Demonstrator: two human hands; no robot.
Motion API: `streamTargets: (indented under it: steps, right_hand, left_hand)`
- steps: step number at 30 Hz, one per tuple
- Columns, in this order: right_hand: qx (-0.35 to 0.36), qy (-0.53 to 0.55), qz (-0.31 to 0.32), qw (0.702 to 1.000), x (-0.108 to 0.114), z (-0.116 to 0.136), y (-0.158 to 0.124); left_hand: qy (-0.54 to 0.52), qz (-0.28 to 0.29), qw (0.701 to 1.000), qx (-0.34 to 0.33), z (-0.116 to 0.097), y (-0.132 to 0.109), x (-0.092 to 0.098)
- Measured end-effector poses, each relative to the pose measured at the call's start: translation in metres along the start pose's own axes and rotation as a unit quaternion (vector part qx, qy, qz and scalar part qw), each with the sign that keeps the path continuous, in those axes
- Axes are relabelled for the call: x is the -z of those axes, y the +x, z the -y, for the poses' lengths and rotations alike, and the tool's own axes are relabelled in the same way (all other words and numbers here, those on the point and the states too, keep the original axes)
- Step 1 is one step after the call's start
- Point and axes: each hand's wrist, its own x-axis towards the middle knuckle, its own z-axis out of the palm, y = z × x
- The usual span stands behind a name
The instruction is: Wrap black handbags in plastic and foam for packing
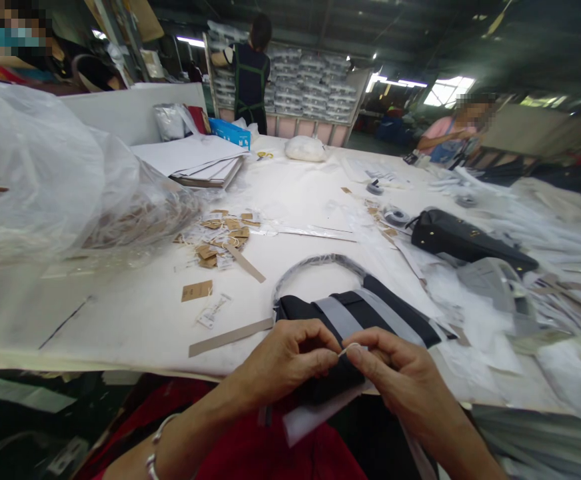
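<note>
My left hand [290, 357] and my right hand [403, 370] meet at the table's front edge, both closed in a pinch. Between their fingertips runs a short, thin white string [344, 349]. Just beneath lies a black handbag [298, 308] with pale grey strips across it and a handle [315, 261] wrapped in clear film. My fingers hide part of the bag, and whatever hangs from the string cannot be made out. A white sheet [315, 417] sticks out below my hands. Left of the bag are a brown tag [197, 291] and a small clear packet [214, 311].
Several brown tags [235, 233] are heaped mid-table beside a large plastic bag [70, 180]. Stacked papers [190, 157] and a blue box [229, 132] stand farther back. Another black handbag [470, 237] and a tape dispenser [495, 283] lie at right. Co-workers are beyond the table.
</note>
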Motion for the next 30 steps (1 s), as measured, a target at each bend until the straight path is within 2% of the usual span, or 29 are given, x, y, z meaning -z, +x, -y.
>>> streamTargets:
  steps: [10,13,17,20,23,30]
  right_hand:
    - [-0.017,0.085,-0.048,0.995,-0.004,0.012,-0.007]
    - [-0.004,0.116,-0.030,0.993,-0.004,0.014,-0.006]
    - [0.039,0.142,0.033,0.989,-0.002,0.008,-0.004]
    - [0.030,0.158,0.070,0.984,-0.002,0.007,-0.005]
    - [0.008,0.148,0.069,0.987,-0.004,0.008,-0.005]
    - [-0.025,0.081,0.047,0.995,-0.010,-0.001,0.004]
  left_hand:
    - [0.032,-0.007,0.999,-0.002,-0.001,0.000,-0.002]
    - [0.011,-0.019,1.000,-0.003,0.000,0.000,0.000]
    - [-0.010,-0.031,0.999,-0.012,0.005,0.002,0.000]
    - [-0.030,-0.034,0.999,-0.018,0.010,0.004,-0.001]
    - [-0.019,-0.041,0.999,-0.030,0.012,0.004,-0.002]
    - [0.064,-0.111,0.990,-0.061,0.003,0.001,-0.004]
